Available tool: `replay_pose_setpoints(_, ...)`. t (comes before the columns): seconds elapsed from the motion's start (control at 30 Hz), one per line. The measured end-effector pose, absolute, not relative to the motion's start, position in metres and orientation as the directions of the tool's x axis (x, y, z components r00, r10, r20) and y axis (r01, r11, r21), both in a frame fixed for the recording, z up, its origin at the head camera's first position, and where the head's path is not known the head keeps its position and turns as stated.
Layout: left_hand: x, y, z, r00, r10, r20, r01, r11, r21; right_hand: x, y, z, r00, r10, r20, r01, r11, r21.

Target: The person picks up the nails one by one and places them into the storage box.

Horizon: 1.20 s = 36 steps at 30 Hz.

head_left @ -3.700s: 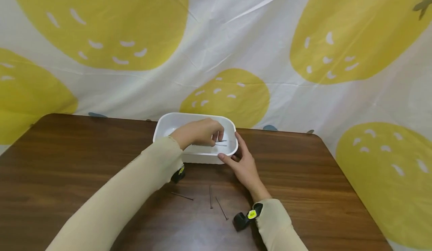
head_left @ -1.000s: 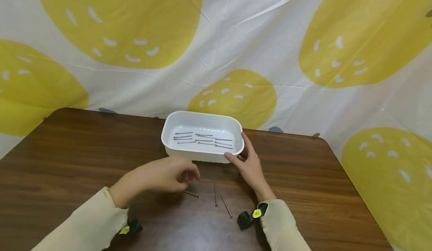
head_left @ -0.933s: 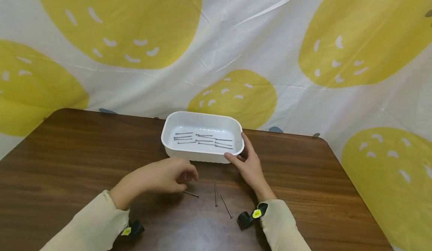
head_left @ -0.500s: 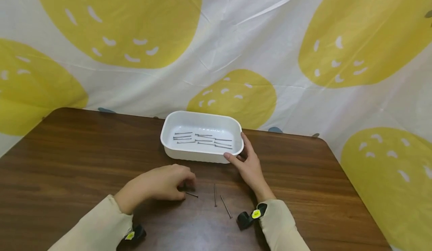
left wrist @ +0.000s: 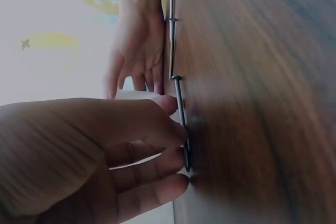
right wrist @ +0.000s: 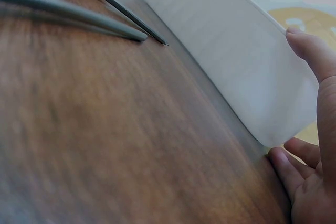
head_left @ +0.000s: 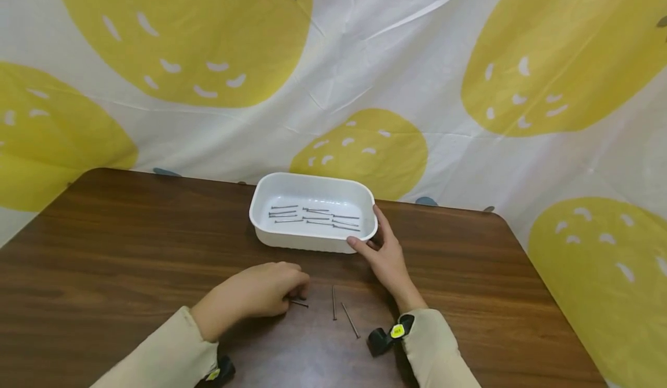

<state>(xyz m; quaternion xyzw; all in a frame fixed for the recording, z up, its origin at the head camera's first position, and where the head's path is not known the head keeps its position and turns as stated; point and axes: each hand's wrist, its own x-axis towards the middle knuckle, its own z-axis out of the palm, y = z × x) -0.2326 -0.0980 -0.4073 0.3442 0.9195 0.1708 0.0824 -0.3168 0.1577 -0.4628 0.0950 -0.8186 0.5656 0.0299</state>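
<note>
My left hand (head_left: 260,289) is low over the table, thumb and fingers pinching a steel nail (left wrist: 181,103) that lies against the wood. In the head view only the head end of this nail shows past the fingers. At the back of the table stands a white rectangular tray (head_left: 302,241) with several nails (head_left: 316,219) lying on its floor. My right hand (head_left: 384,260) holds the tray's right end, thumb at the front rim and fingers round the side. Two more nails lie on the table between the hands, one pointing away (head_left: 334,303) and one slanted (head_left: 351,320).
A dark wood-grain table (head_left: 130,249) carries everything. Behind it hangs a white cloth (head_left: 219,139) with large yellow fruit shapes, close to the back edge. Each wrist wears a black camera, the right camera (head_left: 380,340) sitting near the slanted nail.
Earlier my left hand was inside the tray. It has come back to the table, lowered to the leftmost nail and taken it between thumb and fingers. My right hand stays on the tray.
</note>
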Motion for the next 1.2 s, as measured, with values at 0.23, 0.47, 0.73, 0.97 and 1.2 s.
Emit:
replay_pose_setpoints(0.23,-0.234,-0.093,-0.404,-0.735,0.675,-0.062,0.604,0.694,0.392,-0.317,0.158,-0.464,-0.981,-0.118,0.151,-0.184,0.356,-0.916)
replay_pose_setpoints(0.47,-0.236,-0.092,-0.406,-0.726,0.686,-0.048,0.626,0.689,0.365,-0.316,0.159,-0.464,-0.981,-0.121,0.15,-0.183,0.346,-0.92)
replay_pose_setpoints(0.73,-0.243,-0.092,-0.397,-0.714,0.696,-0.078,0.626,0.684,0.374,-0.315,0.157,-0.46,-0.98,-0.123,0.154,-0.187,0.333,-0.924)
replay_pose_setpoints(0.97,-0.259,-0.091,-0.382,-0.661,0.75,-0.021,0.687,0.617,0.382,-0.315,0.157,-0.46,-0.981,-0.118,0.151,-0.183,0.339,-0.923)
replay_pose_setpoints(1.2,-0.284,-0.084,-0.359,-0.63,0.775,0.041,0.722,0.565,0.399,-0.316,0.157,-0.462,-0.982,-0.111,0.152,-0.181,0.342,-0.922)
